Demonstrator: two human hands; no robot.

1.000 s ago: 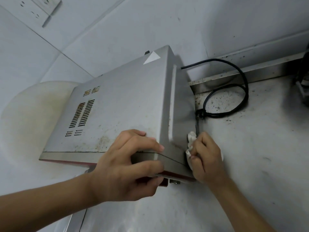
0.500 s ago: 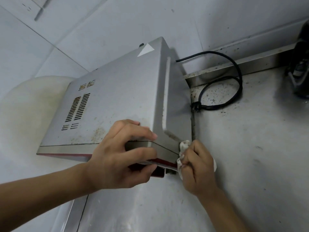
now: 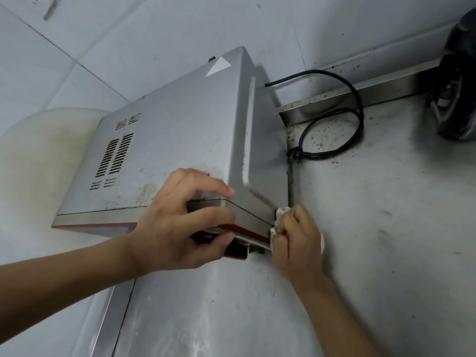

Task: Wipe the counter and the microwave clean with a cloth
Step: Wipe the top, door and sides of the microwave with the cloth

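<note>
Head view: the microwave [image 3: 180, 140] sits by the left edge of the bench [image 3: 373, 240]. The left grip [image 3: 180, 222] clasps its near right corner. The right grip [image 3: 298, 240] clutches a white cloth [image 3: 282, 213] against the microwave's lower right side. A black cord [image 3: 334, 150] lies coiled behind, near the bench's back edge.

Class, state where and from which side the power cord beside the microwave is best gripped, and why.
Probably grip the power cord at its loop's right bend, coming from above: open counter surrounds it there, while the microwave crowds the plug end.
</note>
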